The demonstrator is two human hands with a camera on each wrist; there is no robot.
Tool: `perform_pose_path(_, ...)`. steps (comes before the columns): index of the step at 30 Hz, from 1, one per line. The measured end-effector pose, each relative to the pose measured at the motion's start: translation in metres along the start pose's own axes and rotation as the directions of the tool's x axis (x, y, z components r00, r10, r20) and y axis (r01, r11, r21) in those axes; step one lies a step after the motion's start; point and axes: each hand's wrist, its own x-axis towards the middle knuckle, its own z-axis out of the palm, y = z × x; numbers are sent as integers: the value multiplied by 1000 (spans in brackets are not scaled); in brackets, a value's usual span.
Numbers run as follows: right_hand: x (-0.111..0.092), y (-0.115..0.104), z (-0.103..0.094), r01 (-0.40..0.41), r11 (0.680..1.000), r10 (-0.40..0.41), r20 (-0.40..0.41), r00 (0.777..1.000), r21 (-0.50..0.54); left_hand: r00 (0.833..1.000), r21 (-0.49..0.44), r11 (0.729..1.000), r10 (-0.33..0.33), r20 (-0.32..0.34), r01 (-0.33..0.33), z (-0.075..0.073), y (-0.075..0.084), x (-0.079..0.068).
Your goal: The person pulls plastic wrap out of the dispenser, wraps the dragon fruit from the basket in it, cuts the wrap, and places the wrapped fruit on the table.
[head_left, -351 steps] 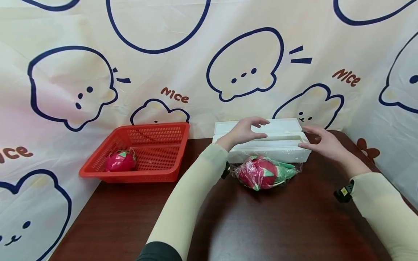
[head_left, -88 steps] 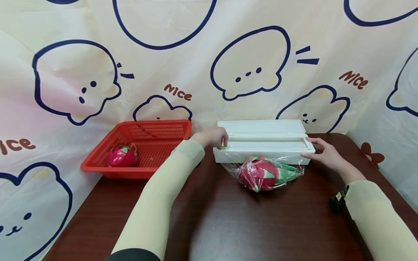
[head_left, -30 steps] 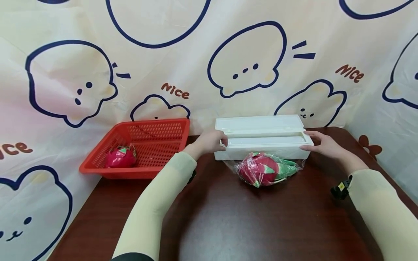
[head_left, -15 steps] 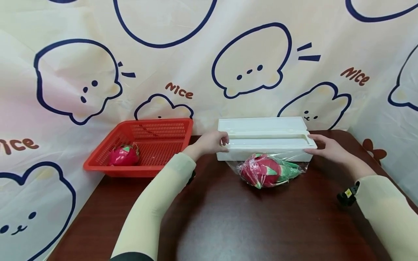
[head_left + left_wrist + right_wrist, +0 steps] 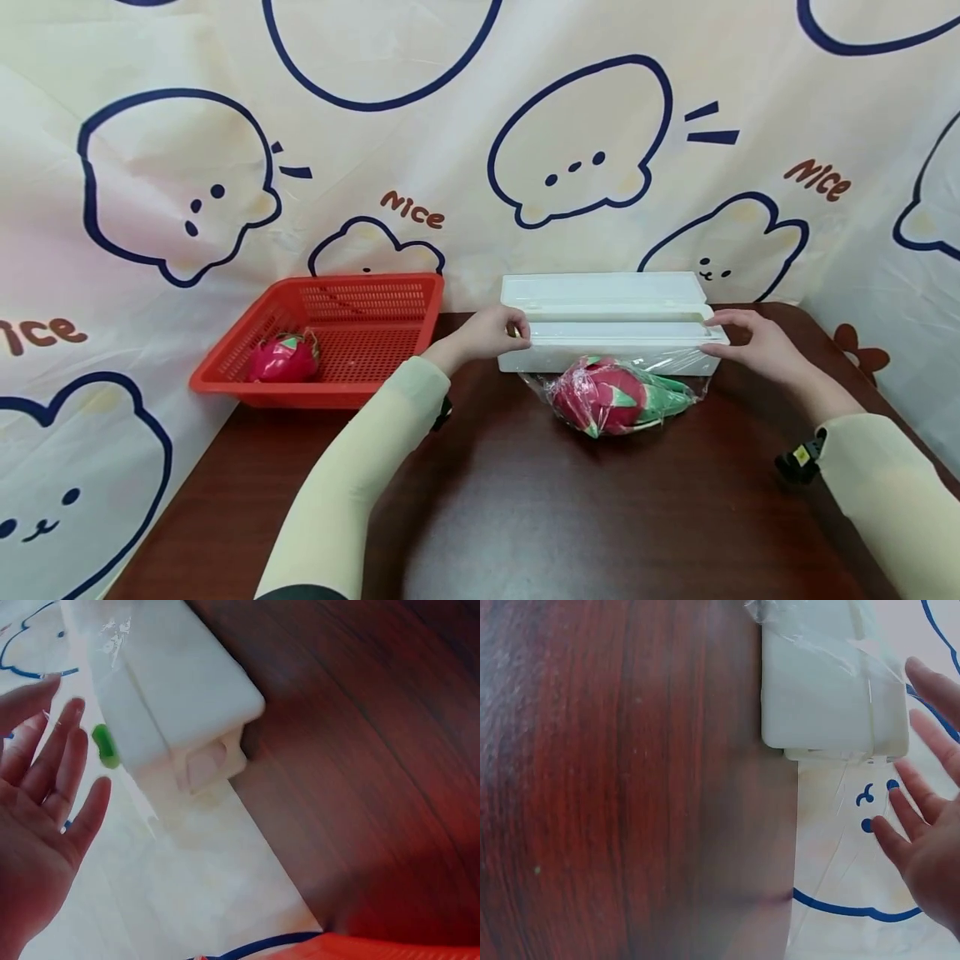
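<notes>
A long white cling film dispenser stands against the back wall with its lid raised. Clear film drapes down its front, over and around a dragon fruit lying on the table. At the dispenser's left end is my left hand, fingers bent in the head view. In the left wrist view those fingers look relaxed and apart, beside a green slider. My right hand is at the right end, thumb low in front and index finger near the top corner. Whether either hand touches the film is unclear.
A red plastic basket stands at the table's back left, holding another dragon fruit. A printed cloth hangs behind the dark wooden table.
Since the oldest frame, my left hand has moved left from above the dispenser to its left end, and my right hand has come to its right corner. Lately my left thumb and index finger drew closer.
</notes>
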Motion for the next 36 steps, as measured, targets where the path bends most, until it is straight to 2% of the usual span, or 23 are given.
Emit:
perform_pose_path(4,-4,-1,2,41,999,-42,-55,998,-10,1000,-155,988,8,14,-6,0,5,-1)
perform_pose_path(8,-9,-4,1,62,998,-62,-41,997,19,998,-252,967,-34,50,46,-1,10,-3)
perform_pose_path(13,-13,-12,-4,61,994,-64,22,998,95,992,-258,959,-106,71,121,-6,16,-6)
perform_pose_path(17,-16,-19,-5,57,987,-66,57,996,150,994,-244,965,-90,58,102,-5,18,-5)
perform_pose_path(19,-16,-23,-4,33,983,-45,62,997,183,996,-269,960,-66,51,78,-2,20,-4)
perform_pose_path(22,-18,-29,-2,-25,969,9,63,998,247,998,-347,936,-57,34,65,5,25,-5)
perform_pose_path(28,-23,-41,4,-52,950,36,57,998,309,995,-519,850,-102,2,88,18,37,-11)
perform_pose_path(31,-26,-45,6,-47,946,30,58,998,320,996,-540,838,-91,-2,75,21,40,-15)
perform_pose_path(36,-30,-47,9,-38,951,25,47,999,308,999,-544,838,-54,-1,45,25,45,-25)
